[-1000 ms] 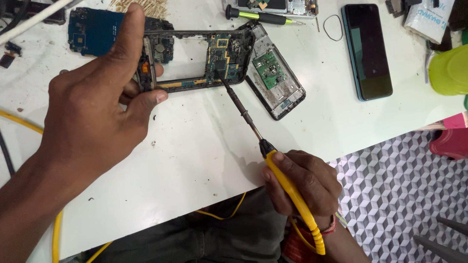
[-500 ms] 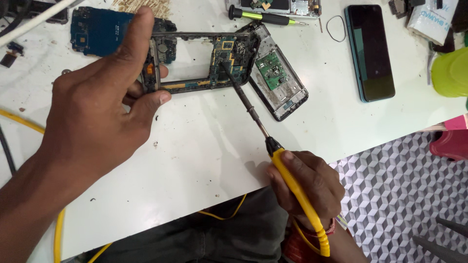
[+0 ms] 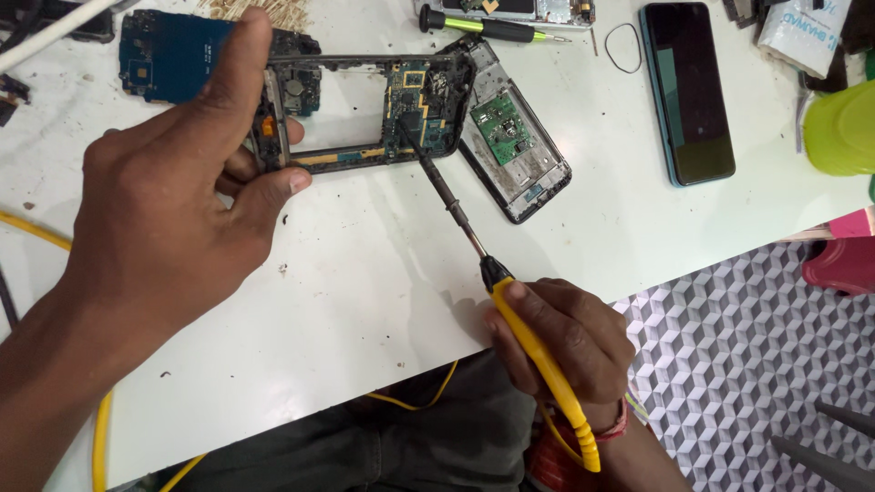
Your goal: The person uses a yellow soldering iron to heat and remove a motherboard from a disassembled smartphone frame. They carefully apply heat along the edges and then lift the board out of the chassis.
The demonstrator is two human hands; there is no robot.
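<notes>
soldering iron (image 3: 510, 301) tip advanced onto one phone frame (image 3: 365, 109).

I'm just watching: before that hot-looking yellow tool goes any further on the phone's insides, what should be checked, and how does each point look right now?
1. Phone frame held firm: ok, the left hand pinches its left end.
2. Soldering iron gripped securely: ok, the right hand wraps its yellow handle.
3. Tip placed on the circuit board: ok, it rests there.
4. Left hand's fingers away from the tip: ok, at the frame's far end.
5. Tip hot enough: cannot tell.
6. Yellow cord clear of the work: ok, it hangs below the table edge.
</notes>
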